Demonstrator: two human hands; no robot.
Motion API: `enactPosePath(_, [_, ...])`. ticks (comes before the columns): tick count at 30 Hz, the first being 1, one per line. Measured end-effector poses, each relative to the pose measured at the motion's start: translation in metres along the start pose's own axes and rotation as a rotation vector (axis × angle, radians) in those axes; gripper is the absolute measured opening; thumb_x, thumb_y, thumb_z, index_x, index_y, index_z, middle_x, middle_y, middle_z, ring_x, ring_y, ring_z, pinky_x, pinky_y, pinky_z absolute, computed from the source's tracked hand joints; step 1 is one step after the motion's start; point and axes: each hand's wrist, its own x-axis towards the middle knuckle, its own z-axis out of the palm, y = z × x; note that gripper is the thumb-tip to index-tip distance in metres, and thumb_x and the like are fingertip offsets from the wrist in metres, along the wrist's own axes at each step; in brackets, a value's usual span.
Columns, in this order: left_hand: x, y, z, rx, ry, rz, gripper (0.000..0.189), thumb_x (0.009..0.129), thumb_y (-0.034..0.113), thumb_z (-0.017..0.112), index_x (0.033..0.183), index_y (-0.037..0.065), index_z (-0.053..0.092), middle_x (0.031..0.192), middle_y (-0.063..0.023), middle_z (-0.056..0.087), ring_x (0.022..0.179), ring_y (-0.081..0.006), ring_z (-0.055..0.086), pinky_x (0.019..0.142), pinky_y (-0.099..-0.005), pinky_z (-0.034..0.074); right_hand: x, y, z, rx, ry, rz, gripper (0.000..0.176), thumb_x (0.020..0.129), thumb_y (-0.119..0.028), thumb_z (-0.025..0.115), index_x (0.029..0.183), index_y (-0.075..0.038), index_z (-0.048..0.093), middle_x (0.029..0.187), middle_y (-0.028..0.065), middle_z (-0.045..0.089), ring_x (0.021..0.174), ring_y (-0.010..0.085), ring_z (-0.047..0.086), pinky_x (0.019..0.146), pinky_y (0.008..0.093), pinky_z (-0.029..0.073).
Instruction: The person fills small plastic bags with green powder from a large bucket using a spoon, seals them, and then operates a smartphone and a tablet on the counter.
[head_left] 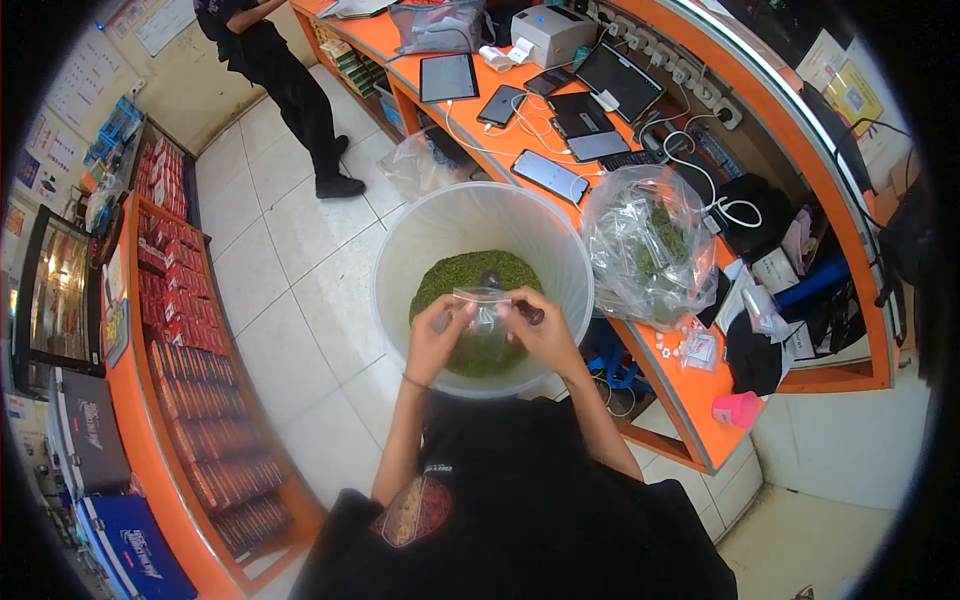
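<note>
Both my hands are over a large translucent tub (400, 230) that holds a heap of green crumbled material (465, 270). Between them is a small clear plastic bag (483, 297), its top edge spread sideways. My left hand (438, 332) pinches the bag's left side. The fingers of my right hand (543, 332) close on its right side, and a dark handle (530, 313) also sits in that hand. A dark rounded piece (490, 280) shows just behind the bag, above the green material.
An orange desk (655, 350) on the right carries a big clear bag (650, 250) with green bits, phones, a tablet (448, 78), a printer (552, 38), cables and a pink cup (735, 409). A person (280, 90) stands at the upper left. Orange shelving (135, 400) lines the left.
</note>
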Motion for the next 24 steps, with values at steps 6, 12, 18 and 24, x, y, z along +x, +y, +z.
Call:
enactPosePath(6, [0.003,-0.011,0.003,-0.034,0.078,0.053,0.017,0.093,0.015,0.066,0.103,0.001,0.065,0.077,0.0024,0.061,0.070,-0.0039,0.054,0.063,-0.0196,0.042,-0.002,0.010,-0.001,-0.043,0.066,-0.022,0.008,0.093,-0.008,0.059,0.090,0.000,0.059,0.073,0.0001,0.055,0.059,0.0052,0.052,0.053,0.0207,0.039])
enactPosePath(12, [0.001,-0.006,0.008,-0.037,0.110,0.081,0.017,0.092,0.014,0.067,0.102,0.000,0.065,0.074,0.0033,0.060,0.065,-0.0027,0.051,0.058,-0.0189,0.040,-0.004,0.006,-0.001,-0.061,0.079,-0.005,0.008,0.091,-0.008,0.061,0.088,-0.001,0.059,0.070,0.0001,0.056,0.057,0.0048,0.050,0.052,0.0221,0.037])
enactPosePath(18, [-0.002,0.005,0.011,-0.023,0.073,0.029,0.016,0.091,0.013,0.068,0.100,-0.001,0.066,0.067,0.0049,0.056,0.063,-0.0022,0.049,0.058,-0.0189,0.040,-0.005,0.003,0.000,-0.084,0.074,-0.025,0.008,0.089,-0.008,0.063,0.086,0.000,0.060,0.069,-0.0010,0.055,0.060,0.0035,0.048,0.052,0.0216,0.035])
enactPosePath(24, [-0.002,0.006,0.011,0.050,-0.017,0.046,0.013,0.089,0.011,0.068,0.094,-0.001,0.068,0.069,0.0034,0.060,0.067,-0.0035,0.053,0.062,-0.0201,0.044,-0.003,-0.008,0.000,-0.153,0.039,-0.068,0.009,0.086,-0.007,0.064,0.089,0.000,0.060,0.074,0.0031,0.057,0.065,0.0081,0.050,0.058,0.0239,0.039])
